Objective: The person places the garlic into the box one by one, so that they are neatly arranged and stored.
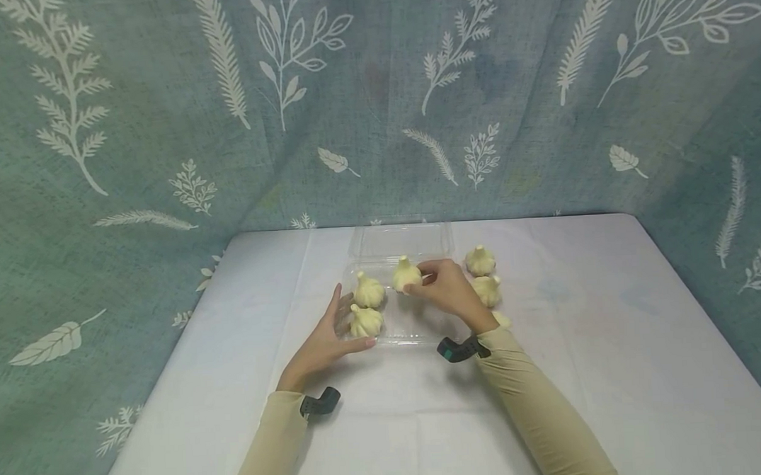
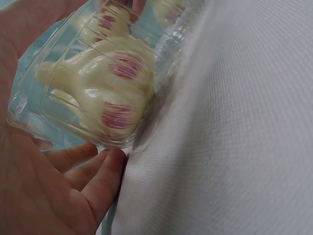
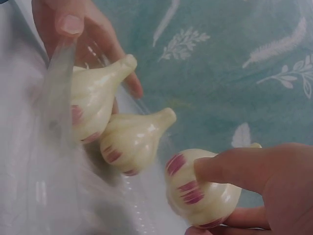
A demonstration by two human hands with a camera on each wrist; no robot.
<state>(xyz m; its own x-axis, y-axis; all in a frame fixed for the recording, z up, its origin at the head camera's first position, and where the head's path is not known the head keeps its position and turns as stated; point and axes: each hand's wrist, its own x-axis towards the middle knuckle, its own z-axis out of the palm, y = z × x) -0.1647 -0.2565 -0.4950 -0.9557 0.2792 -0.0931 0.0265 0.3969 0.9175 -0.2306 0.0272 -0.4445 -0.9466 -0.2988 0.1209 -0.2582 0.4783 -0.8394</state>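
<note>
My right hand [image 1: 449, 287] pinches a cream-coloured garlic bulb [image 1: 406, 275] between thumb and fingers, over the back of a clear plastic container [image 1: 416, 329]. In the right wrist view purple streaks mark the side of this held garlic bulb [image 3: 203, 188]. Two more bulbs sit at the container's left end: a rear garlic bulb [image 1: 369, 292] and a front garlic bulb [image 1: 366, 322]. Around that left end my left hand [image 1: 324, 343] holds the container, thumb at the near wall. Through the clear wall, the left wrist view shows the nearest garlic bulb [image 2: 112, 88] close up.
The container's hinged lid [image 1: 402, 240] lies open behind it. Right of the container stand a far garlic bulb [image 1: 480, 260], a middle garlic bulb [image 1: 487, 291] and one partly hidden by my right wrist [image 1: 502, 319]. A white cloth [image 1: 590, 370] covers the table; a patterned curtain [image 1: 375, 124] hangs behind.
</note>
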